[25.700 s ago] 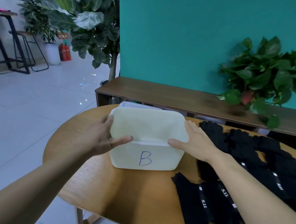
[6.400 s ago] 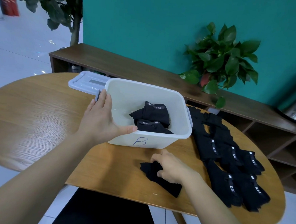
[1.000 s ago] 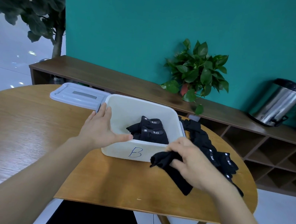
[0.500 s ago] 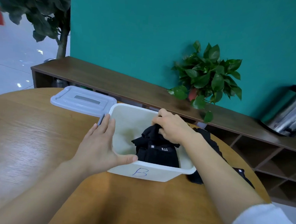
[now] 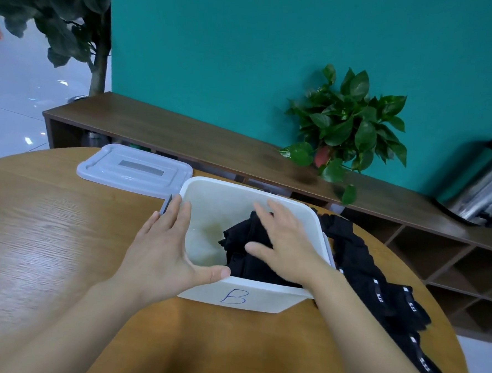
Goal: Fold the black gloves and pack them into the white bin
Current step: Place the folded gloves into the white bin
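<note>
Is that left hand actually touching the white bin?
Touching. The head view shows the left hand against the white bin's left wall, its thumb hooked over the front rim and straight fingers along the side.

A blue handwritten letter "B" stands on the near wall of the white bin point(image 5: 233, 297). The black gloves point(image 5: 382, 298) lying on the table beside it carry small white strap labels that seem to read "5.11", though blur makes that uncertain.
</note>
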`<control>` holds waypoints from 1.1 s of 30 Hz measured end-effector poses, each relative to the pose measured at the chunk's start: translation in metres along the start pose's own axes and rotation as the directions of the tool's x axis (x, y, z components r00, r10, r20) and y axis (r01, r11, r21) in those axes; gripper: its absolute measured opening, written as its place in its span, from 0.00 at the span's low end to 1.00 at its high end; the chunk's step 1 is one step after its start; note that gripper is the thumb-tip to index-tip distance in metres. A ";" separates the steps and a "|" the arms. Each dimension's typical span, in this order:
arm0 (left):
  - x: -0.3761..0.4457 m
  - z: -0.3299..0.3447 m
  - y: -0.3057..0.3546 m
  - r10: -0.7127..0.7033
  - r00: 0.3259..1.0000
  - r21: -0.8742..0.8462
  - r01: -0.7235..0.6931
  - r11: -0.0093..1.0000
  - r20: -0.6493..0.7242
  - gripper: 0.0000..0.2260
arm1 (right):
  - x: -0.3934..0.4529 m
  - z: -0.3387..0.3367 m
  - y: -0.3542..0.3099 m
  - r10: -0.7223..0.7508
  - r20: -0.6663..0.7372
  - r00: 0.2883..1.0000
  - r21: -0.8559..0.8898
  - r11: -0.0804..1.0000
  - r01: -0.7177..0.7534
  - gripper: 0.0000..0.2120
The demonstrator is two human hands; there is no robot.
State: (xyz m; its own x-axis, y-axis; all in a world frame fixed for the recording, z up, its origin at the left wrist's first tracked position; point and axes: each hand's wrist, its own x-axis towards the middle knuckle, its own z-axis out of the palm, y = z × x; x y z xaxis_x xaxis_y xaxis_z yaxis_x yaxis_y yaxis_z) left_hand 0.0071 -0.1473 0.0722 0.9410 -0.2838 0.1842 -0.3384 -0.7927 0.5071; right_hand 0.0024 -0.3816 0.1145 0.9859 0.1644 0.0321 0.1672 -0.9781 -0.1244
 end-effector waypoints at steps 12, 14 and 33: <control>-0.003 -0.001 0.000 0.002 1.000 0.025 -0.002 1.000 -0.003 0.66 | 0.012 0.032 0.004 0.123 0.312 0.942 -0.050 0.992 -0.113 0.38; -0.002 -0.001 -0.001 -0.005 1.000 0.013 0.005 1.000 -0.001 0.66 | 0.012 0.029 0.004 0.115 0.307 0.945 -0.006 0.993 -0.119 0.37; 0.009 -0.023 -0.004 -0.067 0.995 -0.024 0.069 0.997 0.074 0.64 | -0.050 0.028 0.035 0.376 -0.098 0.922 0.447 0.844 -0.296 0.34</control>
State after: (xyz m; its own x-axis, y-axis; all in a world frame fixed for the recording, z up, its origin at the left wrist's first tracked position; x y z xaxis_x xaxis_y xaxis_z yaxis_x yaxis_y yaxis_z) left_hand 0.0168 -0.1341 0.0911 0.9590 -0.2695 0.0872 -0.2730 -0.7969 0.5389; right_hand -0.0405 -0.4201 0.0807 0.9703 -0.2283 0.0797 -0.1464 -0.8169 -0.5579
